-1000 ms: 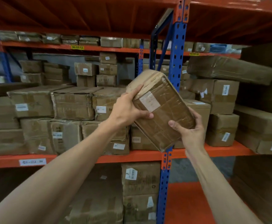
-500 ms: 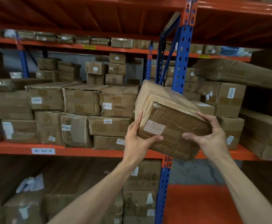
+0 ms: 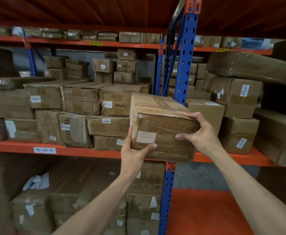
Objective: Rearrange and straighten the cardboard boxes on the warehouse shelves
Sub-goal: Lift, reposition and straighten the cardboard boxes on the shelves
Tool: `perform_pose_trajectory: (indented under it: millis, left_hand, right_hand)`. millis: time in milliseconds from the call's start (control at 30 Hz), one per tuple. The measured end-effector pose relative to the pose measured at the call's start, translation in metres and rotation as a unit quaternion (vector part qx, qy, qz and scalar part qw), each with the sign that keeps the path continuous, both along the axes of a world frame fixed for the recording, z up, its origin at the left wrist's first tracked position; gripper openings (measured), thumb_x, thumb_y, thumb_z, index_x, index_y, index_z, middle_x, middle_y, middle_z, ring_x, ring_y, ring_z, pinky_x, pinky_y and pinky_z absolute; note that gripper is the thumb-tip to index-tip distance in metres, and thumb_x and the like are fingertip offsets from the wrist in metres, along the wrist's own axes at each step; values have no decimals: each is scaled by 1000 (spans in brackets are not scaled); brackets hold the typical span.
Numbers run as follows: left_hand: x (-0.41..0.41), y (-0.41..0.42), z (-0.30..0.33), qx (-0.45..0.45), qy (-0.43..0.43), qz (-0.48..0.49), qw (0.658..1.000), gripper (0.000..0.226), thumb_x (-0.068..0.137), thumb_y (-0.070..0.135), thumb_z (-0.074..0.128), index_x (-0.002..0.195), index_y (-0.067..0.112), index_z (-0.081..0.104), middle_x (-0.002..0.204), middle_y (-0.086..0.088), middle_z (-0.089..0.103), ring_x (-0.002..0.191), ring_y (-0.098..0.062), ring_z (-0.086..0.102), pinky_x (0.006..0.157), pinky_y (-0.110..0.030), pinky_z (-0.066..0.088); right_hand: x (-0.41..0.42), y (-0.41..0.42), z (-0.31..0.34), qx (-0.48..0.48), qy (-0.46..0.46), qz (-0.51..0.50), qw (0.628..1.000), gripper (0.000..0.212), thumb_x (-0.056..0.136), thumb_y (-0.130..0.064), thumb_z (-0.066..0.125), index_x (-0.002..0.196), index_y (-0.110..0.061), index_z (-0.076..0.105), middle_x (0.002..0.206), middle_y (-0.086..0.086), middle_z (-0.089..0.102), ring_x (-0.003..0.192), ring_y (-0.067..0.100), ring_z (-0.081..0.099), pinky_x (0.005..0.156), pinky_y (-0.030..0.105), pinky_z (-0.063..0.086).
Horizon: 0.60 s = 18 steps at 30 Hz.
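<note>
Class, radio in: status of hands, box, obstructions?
Left hand and right hand grip taped box, level, at shelf front. Blue upright right behind it.

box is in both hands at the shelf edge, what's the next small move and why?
Probably ease the box forward onto the orange shelf, into the gap beside the blue post. The left hand and right hand hold it nearly level at the shelf's front edge, label facing out like its neighbours, but whether it rests on the shelf is unclear.
</note>
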<state>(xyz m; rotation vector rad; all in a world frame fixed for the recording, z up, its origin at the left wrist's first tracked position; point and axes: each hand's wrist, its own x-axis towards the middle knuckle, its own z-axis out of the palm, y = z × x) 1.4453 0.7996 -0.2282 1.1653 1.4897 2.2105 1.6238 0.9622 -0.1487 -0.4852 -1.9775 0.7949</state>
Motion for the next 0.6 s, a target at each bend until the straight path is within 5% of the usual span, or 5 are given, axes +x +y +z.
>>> perform_pose_trajectory:
  millis: [133,300,433,600]
  left_hand:
    - [-2,25,3,-14,7,-13,1000,113,63,38,99,155,41,35,143,5,58,132,-9,55,109,-43,49]
    - [-25,25,-2,-21,0,-30,999,110,67,29,98,157,32,34,136,9,65,128,-7,59,107,-37,51]
    - [-36,12,-5,-24,-1,-37,999,100,71,21,95,154,25,40,131,1,69,123,-18,64,101,-42,55]
    - [-43,-2,-3,-10,6,-35,999,93,70,18,93,150,18,45,127,-1,71,120,-21,66,96,-39,58]
  right_hand:
    - [3,20,5,0,-8,-20,1000,76,51,-37,102,109,-63,61,115,-19,63,108,4,60,82,24,51]
    - [-13,16,-2,30,-14,-40,999,78,53,-40,101,109,-69,55,113,-27,59,102,0,58,80,22,50]
    - [-22,-2,-15,43,-1,-54,998,78,56,-40,100,114,-65,55,119,-16,62,105,9,59,75,15,45]
    - [-23,-27,-22,34,65,-46,996,66,56,-42,95,110,-58,60,117,-26,63,99,-7,63,67,7,53]
